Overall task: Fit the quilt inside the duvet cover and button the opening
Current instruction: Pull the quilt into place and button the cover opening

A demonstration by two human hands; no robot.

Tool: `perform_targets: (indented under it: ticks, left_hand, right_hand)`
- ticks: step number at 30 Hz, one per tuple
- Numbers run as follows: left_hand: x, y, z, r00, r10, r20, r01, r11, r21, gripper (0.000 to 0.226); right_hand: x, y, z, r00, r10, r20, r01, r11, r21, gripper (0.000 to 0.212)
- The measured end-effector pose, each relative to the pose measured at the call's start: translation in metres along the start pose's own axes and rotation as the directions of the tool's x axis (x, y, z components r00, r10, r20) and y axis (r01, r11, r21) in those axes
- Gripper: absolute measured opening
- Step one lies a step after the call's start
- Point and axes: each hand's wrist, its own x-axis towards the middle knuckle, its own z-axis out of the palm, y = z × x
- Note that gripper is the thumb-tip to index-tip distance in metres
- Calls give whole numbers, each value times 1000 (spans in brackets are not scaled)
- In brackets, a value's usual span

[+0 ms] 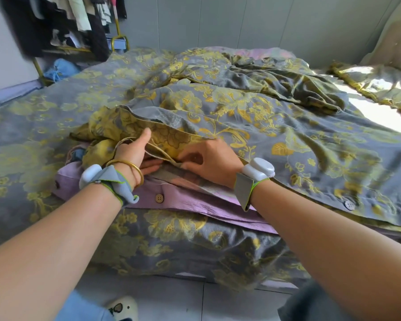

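Two hands work at the bed's near edge: the left hand (pixel 134 151) lifts the duvet cover (pixel 252 117) opening, fingers closed on its hem; the right hand (pixel 208 161) pinches the edge. Soft, floppy cloth, likely best gripped along the hem beside the button (pixel 159 198).

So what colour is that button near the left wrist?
Brownish, on the lilac strip; button shows in the head view.

The duvet cover (pixel 252 117) is soft woven cloth, grey with a slightly glossy yellow floral pattern. Its lilac inner layer (pixel 190 205) looks matt and crinkled, with a matt button (pixel 159 198). The bangle (pixel 127 163) is shiny golden metal; the wrist devices (pixel 259 169) are smooth white plastic.
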Motion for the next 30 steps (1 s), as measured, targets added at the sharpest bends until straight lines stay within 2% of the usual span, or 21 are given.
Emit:
perform_targets:
  ticks: [2, 3, 4, 5, 6, 7, 8, 9, 11, 12, 13, 14, 15, 17, 19, 20, 22, 24, 27, 28, 30]
  left_hand:
    - [5, 1, -3, 979, 28, -203, -31, 999, -15, 62]
    - [7, 3, -7, 946, 36, -323, -35, 999, 10, 76]
    - [8, 6, -11, 903, 35, -429, -21, 999, 38, 88]
    - [8, 9, -17, 858, 24, -514, 2, 999, 51, 94]
    - [9, 13, -22, 817, 37, -575, -1, 998, 64, 90]
    - [11, 17, -26, 778, 105, -620, -67, 994, 84, 74]
    - [11, 20, -28, 748, 200, -633, -166, 980, 113, 58]
    - [12, 22, -32, 709, 305, -636, -274, 950, 149, 55]
    - [13, 25, -42, 629, 463, -624, -383, 884, 269, 66]
    - [15, 26, -47, 571, 556, -604, -386, 831, 401, 69]
    - [15, 27, -51, 516, 671, -532, -354, 733, 581, 72]
    - [14, 27, -55, 471, 792, -389, -355, 573, 738, 74]
    - [14, 27, -53, 426, 886, -184, -426, 376, 823, 75]
    - [10, 26, -45, 370, 892, 260, -614, 25, 789, 81]
    - [5, 17, -36, 402, 699, 591, -688, -194, 699, 86]
    - [3, 12, -34, 444, 590, 675, -687, -260, 679, 86]
    - [0, 5, -37, 533, 498, 684, -615, -327, 717, 79]
    - [-2, 6, -43, 656, 525, 543, -429, -333, 840, 61]
    - [-9, 20, -52, 883, 451, 131, -28, -230, 973, 42]
    - [-11, 22, -54, 920, 391, 35, 48, -201, 978, 40]
    - [-16, 21, -56, 944, 329, 11, 72, -238, 969, 35]
  right_hand:
    - [6, -3, -2, 970, -52, -238, 23, 993, -120, 29]
    - [10, -4, -1, 949, -34, -315, -30, 980, -197, 40]
    - [14, -5, -1, 943, 40, -329, -126, 962, -243, 54]
    - [17, -6, -1, 946, 140, -292, -215, 945, -245, 64]
    - [20, -7, 1, 952, 220, -211, -262, 945, -198, 69]
    - [21, -9, 3, 966, 234, -109, -247, 960, -131, 67]
    - [20, -10, 8, 984, 178, -10, -178, 981, -73, 63]
    - [19, -12, 12, 993, 90, 72, -87, 995, -46, 60]
    - [14, -20, 15, 977, -62, 203, 75, 996, -55, 55]
    - [12, -24, 15, 966, -100, 238, 119, 991, -65, 53]
    - [12, -25, 15, 960, -114, 257, 135, 989, -67, 52]
    - [12, -26, 15, 956, -114, 269, 137, 988, -67, 51]
    - [12, -25, 15, 955, -107, 277, 131, 989, -69, 51]
    - [13, -23, 15, 953, -96, 289, 120, 990, -69, 57]
    - [14, -21, 14, 950, -93, 299, 123, 989, -82, 64]
    - [14, -20, 13, 950, -87, 300, 119, 989, -89, 66]
    - [12, -14, 11, 952, -74, 295, 108, 989, -100, 62]
    - [9, -6, 4, 953, -28, 303, 74, 987, -142, 54]
    - [1, 0, -9, 943, 38, 330, 22, 984, -176, 47]
    - [-1, 2, -13, 943, 53, 330, 6, 985, -175, 47]
    - [-6, 3, -21, 944, 73, 322, -19, 986, -167, 47]
